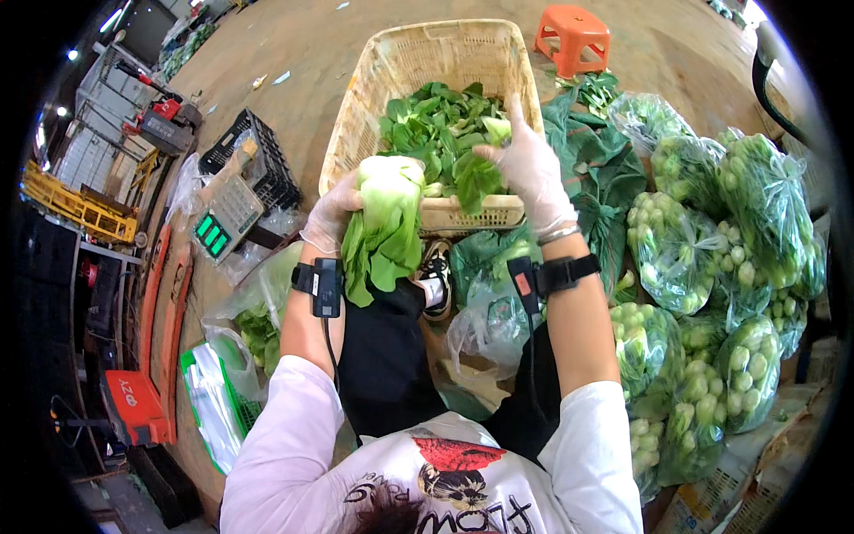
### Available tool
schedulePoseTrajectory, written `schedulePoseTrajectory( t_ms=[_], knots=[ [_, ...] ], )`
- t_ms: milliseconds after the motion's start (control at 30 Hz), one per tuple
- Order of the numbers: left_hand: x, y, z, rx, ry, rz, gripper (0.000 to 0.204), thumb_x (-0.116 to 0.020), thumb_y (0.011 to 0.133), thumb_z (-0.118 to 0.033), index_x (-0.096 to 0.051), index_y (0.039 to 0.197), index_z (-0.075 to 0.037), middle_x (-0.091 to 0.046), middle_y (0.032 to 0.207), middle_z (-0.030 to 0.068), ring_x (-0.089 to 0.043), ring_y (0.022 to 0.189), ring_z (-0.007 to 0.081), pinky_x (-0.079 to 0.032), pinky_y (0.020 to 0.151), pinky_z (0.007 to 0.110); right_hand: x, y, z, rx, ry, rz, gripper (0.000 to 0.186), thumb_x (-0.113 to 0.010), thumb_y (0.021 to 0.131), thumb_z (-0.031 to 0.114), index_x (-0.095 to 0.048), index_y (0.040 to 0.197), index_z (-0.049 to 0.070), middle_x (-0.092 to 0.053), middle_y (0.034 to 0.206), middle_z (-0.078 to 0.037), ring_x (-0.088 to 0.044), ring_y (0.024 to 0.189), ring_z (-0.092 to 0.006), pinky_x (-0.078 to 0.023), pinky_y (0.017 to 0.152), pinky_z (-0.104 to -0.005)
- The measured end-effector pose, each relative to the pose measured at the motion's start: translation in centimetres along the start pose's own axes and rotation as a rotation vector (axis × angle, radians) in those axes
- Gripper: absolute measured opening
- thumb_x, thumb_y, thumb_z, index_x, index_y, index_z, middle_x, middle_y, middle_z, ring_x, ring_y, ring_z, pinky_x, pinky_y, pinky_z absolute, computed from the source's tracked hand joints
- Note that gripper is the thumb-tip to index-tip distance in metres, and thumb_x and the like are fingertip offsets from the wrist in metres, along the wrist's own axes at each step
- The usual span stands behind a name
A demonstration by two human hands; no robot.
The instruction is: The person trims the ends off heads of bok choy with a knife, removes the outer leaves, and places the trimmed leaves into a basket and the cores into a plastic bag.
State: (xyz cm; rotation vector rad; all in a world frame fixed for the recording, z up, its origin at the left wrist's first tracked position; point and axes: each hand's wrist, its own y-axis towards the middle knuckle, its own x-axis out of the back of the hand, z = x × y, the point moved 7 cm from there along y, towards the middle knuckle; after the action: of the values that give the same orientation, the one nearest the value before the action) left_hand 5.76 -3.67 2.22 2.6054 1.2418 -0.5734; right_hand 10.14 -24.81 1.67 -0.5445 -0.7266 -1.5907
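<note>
My left hand (334, 212), in a thin clear glove, is closed around the pale base of a bok choy (384, 209). Its white stalk end points up and away from me, and its green leaves hang down toward my knees. Over the right side of a cream plastic crate (433, 36) is my right hand (534, 173), also gloved, with thumb and fingers spread and nothing gripped. Loose green leaves (436, 116) and bok choy pieces cover the crate's bottom; one leaf (478, 181) lies just below my right thumb.
Several bagged bundles of bok choy (672, 240) are piled at right. An orange stool (574, 40) stands beyond the crate. At left are a digital scale (227, 218), a black crate (258, 165), a green basket of plastic bags (213, 405) and a red pallet jack (138, 405).
</note>
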Motion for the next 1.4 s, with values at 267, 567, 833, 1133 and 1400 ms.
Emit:
schedulePoseTrajectory(
  t_ms=[267, 567, 833, 1133, 1400],
  knots=[
    [1.2, -0.2, 2.7, 0.118, -0.219, -0.266, 0.077, -0.062, 0.076, -0.057, -0.042, 0.128, -0.003, -0.054, 0.116, 0.0176, -0.057, 0.102, 0.0250, -0.048, 0.088, 0.038, -3.4, -4.7, 5.5, -0.016, 0.860, 0.648, 0.045, -0.076, 0.071, 0.017, -0.058, 0.109, 0.002, -0.055, 0.062, 0.001, -0.046, 0.045, -0.0058, -0.038, 0.042, -0.0212],
    [0.2, 3.2, 3.8, 0.170, 0.520, -0.072, 0.057, -0.070, 0.075, -0.019, -0.045, 0.122, 0.002, -0.057, 0.108, 0.0061, -0.053, 0.098, 0.0120, -0.045, 0.083, 0.026, -3.6, -3.6, 2.0, -0.119, 0.604, 0.228, 0.049, -0.076, 0.071, 0.026, -0.060, 0.109, -0.001, -0.058, 0.061, -0.003, -0.049, 0.045, -0.0080, -0.041, 0.046, -0.0239],
    [2.0, 3.0, 1.5, 0.011, 0.857, -0.234, 0.068, -0.083, 0.059, -0.021, -0.051, 0.115, 0.000, -0.059, 0.101, 0.0050, -0.055, 0.092, 0.0118, -0.046, 0.082, 0.027, -5.0, -3.9, 2.1, -0.103, 0.770, 0.421, 0.046, -0.074, 0.071, 0.022, -0.060, 0.109, -0.001, -0.057, 0.068, 0.000, -0.047, 0.050, -0.0051, -0.039, 0.046, -0.0214],
    [2.2, 0.8, 0.8, 0.136, 0.494, 0.053, 0.069, -0.080, 0.060, -0.023, -0.050, 0.118, 0.001, -0.059, 0.106, 0.0057, -0.056, 0.091, 0.0117, -0.046, 0.083, 0.027, -2.6, -2.0, 0.9, -0.112, 0.663, 0.419, 0.028, -0.067, 0.078, 0.019, -0.062, 0.097, -0.001, -0.060, 0.064, -0.003, -0.051, 0.050, -0.0055, -0.041, 0.045, -0.0197],
    [-0.6, -0.4, 1.1, 0.082, -0.064, -0.041, 0.076, -0.076, 0.065, -0.044, -0.048, 0.119, 0.002, -0.060, 0.101, 0.0089, -0.060, 0.085, 0.0151, -0.051, 0.075, 0.027, -2.9, -2.4, 1.9, -0.104, 0.703, 0.398, 0.074, -0.077, 0.069, 0.024, -0.042, 0.133, 0.008, -0.062, 0.084, -0.005, -0.056, 0.057, -0.0072, -0.045, 0.046, -0.0212]
  ],
)
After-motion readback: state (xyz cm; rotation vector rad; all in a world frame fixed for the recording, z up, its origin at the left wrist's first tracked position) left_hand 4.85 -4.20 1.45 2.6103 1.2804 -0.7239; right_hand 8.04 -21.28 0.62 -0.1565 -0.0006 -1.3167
